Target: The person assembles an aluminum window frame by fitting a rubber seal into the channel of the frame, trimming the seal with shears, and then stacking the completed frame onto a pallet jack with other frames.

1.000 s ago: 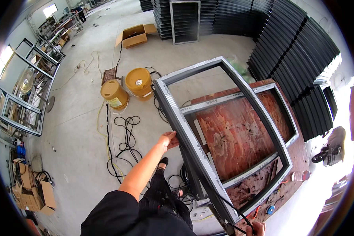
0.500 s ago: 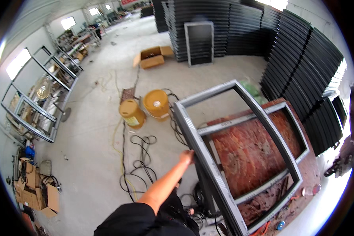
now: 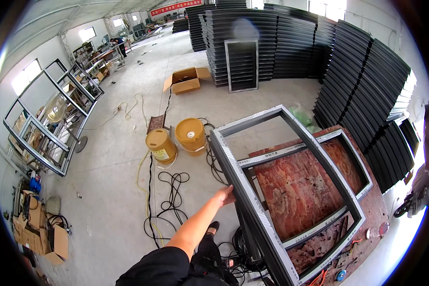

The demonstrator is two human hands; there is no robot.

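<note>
My left hand (image 3: 224,195) is closed on the outer edge of a grey and black rectangular window frame (image 3: 249,199), its fingers partly hidden by the profile. The frame lies tilted over a work table topped with a worn reddish-brown board (image 3: 295,190). Beneath it rests a second frame (image 3: 363,168), sticking out on the right. Printed film strips cover the faces of both frames. My right hand is out of view.
Two yellow buckets (image 3: 190,136) and tangled black cables (image 3: 171,190) are on the floor to the left. An open carton (image 3: 186,81) sits farther off. Tall stacks of dark frames (image 3: 357,90) rise behind the table. A tape roll (image 3: 340,275) lies at the table's near edge.
The view has tipped upward slightly, so most things sit lower in the picture. My left hand stays on the frame's edge, and the frame itself looks nearly unmoved.
</note>
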